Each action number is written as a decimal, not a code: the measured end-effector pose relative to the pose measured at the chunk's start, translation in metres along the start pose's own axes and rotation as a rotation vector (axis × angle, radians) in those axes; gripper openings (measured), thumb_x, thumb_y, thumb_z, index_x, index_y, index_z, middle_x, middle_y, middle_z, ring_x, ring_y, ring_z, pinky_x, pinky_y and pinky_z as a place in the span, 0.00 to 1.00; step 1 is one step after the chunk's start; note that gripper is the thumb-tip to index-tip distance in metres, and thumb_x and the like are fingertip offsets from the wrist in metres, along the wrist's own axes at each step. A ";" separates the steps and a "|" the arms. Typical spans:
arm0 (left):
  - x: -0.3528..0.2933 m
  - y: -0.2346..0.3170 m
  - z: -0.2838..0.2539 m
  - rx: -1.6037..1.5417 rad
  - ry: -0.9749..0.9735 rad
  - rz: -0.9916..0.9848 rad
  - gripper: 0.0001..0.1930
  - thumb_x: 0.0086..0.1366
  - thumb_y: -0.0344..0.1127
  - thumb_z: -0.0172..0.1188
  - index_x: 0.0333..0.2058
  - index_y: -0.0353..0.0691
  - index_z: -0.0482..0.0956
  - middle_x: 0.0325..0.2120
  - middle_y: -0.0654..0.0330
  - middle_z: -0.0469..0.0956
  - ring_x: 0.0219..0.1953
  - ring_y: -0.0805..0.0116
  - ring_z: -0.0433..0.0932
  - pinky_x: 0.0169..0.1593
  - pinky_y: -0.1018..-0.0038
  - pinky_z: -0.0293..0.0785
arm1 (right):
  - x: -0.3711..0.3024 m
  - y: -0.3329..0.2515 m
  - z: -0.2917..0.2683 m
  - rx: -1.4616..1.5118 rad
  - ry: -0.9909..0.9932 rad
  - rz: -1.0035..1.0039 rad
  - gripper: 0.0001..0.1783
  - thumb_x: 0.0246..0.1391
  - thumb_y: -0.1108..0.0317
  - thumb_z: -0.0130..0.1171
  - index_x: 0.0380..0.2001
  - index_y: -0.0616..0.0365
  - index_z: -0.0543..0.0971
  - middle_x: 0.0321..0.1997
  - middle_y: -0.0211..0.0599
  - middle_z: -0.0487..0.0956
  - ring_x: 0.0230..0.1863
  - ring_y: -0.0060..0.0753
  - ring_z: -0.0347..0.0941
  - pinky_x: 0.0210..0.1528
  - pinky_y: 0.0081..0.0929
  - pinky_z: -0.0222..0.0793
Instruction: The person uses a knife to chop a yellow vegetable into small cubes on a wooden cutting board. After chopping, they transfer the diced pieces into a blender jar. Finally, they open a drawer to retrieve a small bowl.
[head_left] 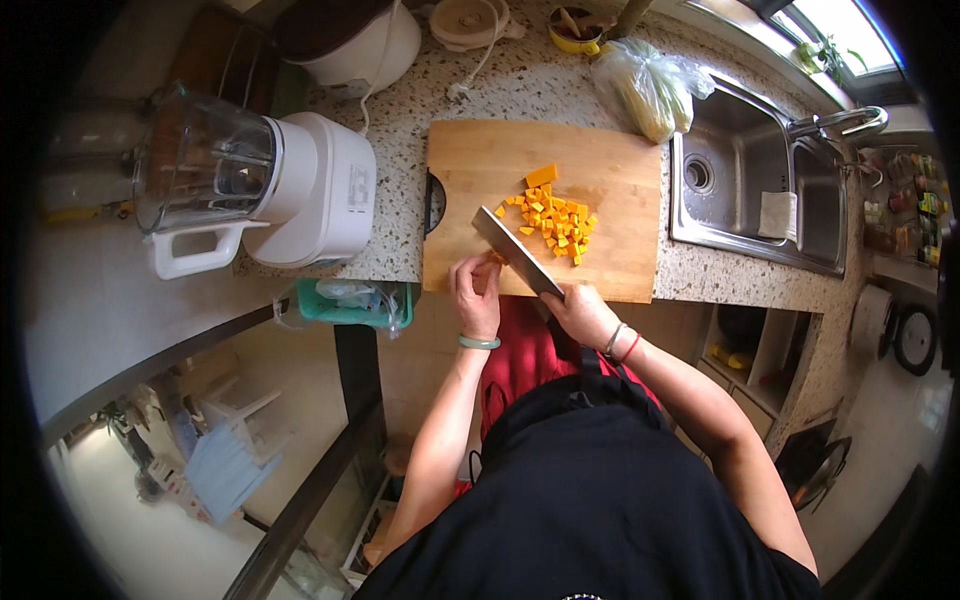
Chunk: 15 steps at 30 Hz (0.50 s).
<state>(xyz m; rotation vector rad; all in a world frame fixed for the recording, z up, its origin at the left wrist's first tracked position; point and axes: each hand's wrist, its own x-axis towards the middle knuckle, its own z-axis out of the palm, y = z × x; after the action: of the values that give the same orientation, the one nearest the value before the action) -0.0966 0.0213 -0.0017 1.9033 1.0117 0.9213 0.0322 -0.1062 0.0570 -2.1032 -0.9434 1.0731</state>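
A wide-bladed kitchen knife (517, 250) slants over the near part of a wooden cutting board (625, 190), its tip pointing far left. My right hand (583, 317) is closed round its handle at the board's front edge. On the blade's left side, my left hand (474, 296) has its fingers pinched together, with a bit of orange pumpkin showing at the fingertips, mostly hidden. Beyond the blade lies a loose heap of diced pumpkin (560, 222). One larger pumpkin block (541, 175) lies at the heap's far side.
Left of the board stands a white blender (335, 190) with a clear jug. A plastic bag of pale vegetables (650, 95) sits at the board's far right corner, by a steel sink (735, 240). Below the counter's front edge hangs a green bin (350, 312).
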 end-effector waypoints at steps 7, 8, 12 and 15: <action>0.005 -0.004 0.012 0.118 -0.125 0.089 0.08 0.60 0.21 0.62 0.38 0.36 0.78 0.36 0.58 0.76 0.33 0.65 0.79 0.37 0.73 0.77 | 0.012 0.006 -0.005 -0.107 -0.030 0.054 0.20 0.61 0.57 0.55 0.27 0.65 0.80 0.24 0.62 0.78 0.31 0.64 0.77 0.37 0.51 0.73; 0.008 -0.003 0.017 0.108 -0.125 0.083 0.08 0.60 0.21 0.62 0.38 0.36 0.78 0.36 0.58 0.76 0.33 0.65 0.79 0.37 0.72 0.77 | 0.012 0.012 -0.008 -0.133 -0.004 0.040 0.20 0.61 0.57 0.55 0.27 0.65 0.80 0.25 0.62 0.78 0.31 0.64 0.77 0.37 0.51 0.73; 0.017 0.013 0.042 0.059 -0.153 0.056 0.07 0.59 0.22 0.62 0.37 0.37 0.78 0.36 0.57 0.77 0.34 0.62 0.79 0.39 0.70 0.77 | 0.005 0.023 -0.022 -0.106 0.094 0.084 0.18 0.61 0.57 0.54 0.29 0.63 0.80 0.25 0.61 0.78 0.31 0.65 0.76 0.38 0.52 0.73; 0.019 0.025 0.049 0.043 -0.061 0.093 0.08 0.60 0.23 0.61 0.39 0.37 0.78 0.35 0.56 0.78 0.38 0.61 0.79 0.44 0.68 0.75 | -0.014 0.013 -0.041 -0.284 0.134 0.062 0.13 0.60 0.60 0.54 0.35 0.59 0.79 0.24 0.56 0.79 0.29 0.61 0.77 0.35 0.51 0.74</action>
<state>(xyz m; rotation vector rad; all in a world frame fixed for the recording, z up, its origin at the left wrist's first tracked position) -0.0388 0.0136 0.0030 2.0167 0.9206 0.8954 0.0654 -0.1321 0.0733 -2.4153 -1.0193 0.8556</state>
